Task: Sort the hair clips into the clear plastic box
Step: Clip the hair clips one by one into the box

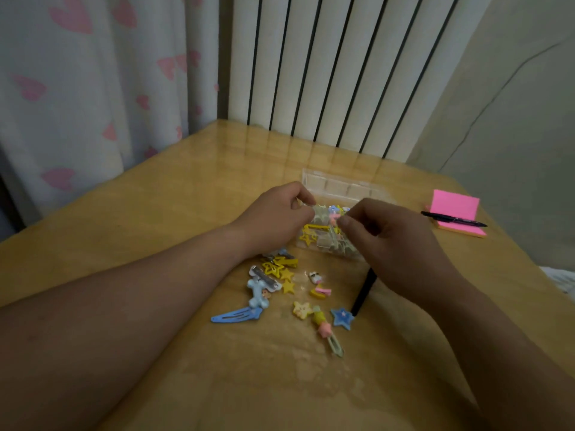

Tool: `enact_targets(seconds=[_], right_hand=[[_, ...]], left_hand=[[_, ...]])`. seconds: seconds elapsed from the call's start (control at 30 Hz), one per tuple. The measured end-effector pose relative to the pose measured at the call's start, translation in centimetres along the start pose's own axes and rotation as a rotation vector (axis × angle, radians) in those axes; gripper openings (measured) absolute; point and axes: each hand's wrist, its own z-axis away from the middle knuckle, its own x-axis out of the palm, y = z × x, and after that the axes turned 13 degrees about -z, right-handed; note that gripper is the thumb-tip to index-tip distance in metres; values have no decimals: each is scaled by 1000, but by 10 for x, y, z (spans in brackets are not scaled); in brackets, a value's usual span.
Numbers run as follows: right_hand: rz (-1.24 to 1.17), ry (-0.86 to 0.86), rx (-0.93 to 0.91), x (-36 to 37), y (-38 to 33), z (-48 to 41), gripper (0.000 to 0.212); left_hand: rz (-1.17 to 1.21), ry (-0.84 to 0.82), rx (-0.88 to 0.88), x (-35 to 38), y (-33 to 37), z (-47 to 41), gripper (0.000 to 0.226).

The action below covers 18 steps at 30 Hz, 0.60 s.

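Observation:
The clear plastic box (323, 244) lies open in the middle of the table, its lid (339, 185) folded back. Yellow star clips and a blue and a pink one lie inside. My left hand (280, 213) pinches the box's left rim. My right hand (395, 241) hovers over the box, thumb and forefinger pinched on a small pink hair clip (335, 216). Loose clips lie in front of the box: yellow stars (281, 270), a blue bone clip (258, 295), a blue snap clip (236, 315), a blue star (342, 317) and a green and pink clip (326, 332).
A black pen (364, 293) lies partly under my right wrist. A pink sticky-note pad (455, 206) with another black pen (451, 219) on it sits at the table's right edge. A radiator and a heart-print curtain stand behind the table.

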Motion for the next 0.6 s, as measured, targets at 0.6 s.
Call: enact_targets(seconds=[0.6], right_hand=[[47, -582, 133, 1, -23, 7, 24]], left_hand=[[11, 0, 4, 0, -2, -1, 24]])
